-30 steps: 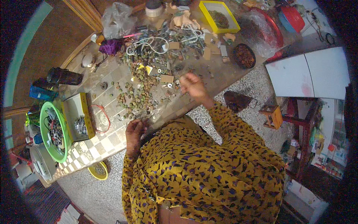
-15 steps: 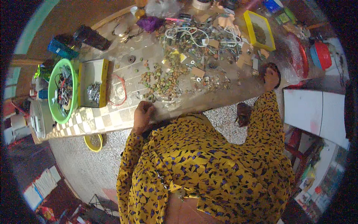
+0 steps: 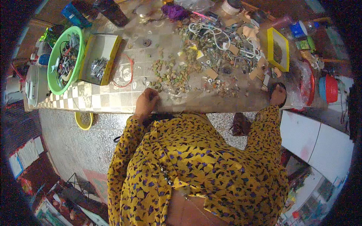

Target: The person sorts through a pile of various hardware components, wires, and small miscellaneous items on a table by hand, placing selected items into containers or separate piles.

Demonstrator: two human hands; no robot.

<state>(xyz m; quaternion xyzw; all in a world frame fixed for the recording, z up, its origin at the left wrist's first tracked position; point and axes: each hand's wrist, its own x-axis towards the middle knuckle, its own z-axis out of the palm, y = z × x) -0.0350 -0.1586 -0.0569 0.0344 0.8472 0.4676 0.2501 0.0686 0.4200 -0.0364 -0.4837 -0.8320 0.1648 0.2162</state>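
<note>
My left hand [image 3: 147,103] rests at the table's near edge, fingers curled inward. Whatever is in them, if anything, is hidden. Just beyond it spreads a scatter of small green and brown pebble-like pieces [image 3: 175,71], with some close to the fingertips. On the right, my right hand [image 3: 278,96] lies at the near edge with a dark curved band around it; its fingers are not distinct. Small cardboard pieces [image 3: 260,69] lie a little beyond it. Between the hands are many tiny loose bits [image 3: 228,88] and a thin clear plastic bag [image 3: 177,90].
At left stand a green basin [image 3: 51,67] of mixed parts and a yellow-sided box [image 3: 109,49] with metal pieces, near a red cord loop [image 3: 132,71]. White cable [image 3: 211,28] tangles over clutter at the back. A yellow tray [image 3: 285,52] and red basins [image 3: 332,89] are at right.
The whole view has shifted and levelled, so the table's near edge now runs straighter. My left hand stays curled by the pebble-like pieces; my right hand stays at the right edge.
</note>
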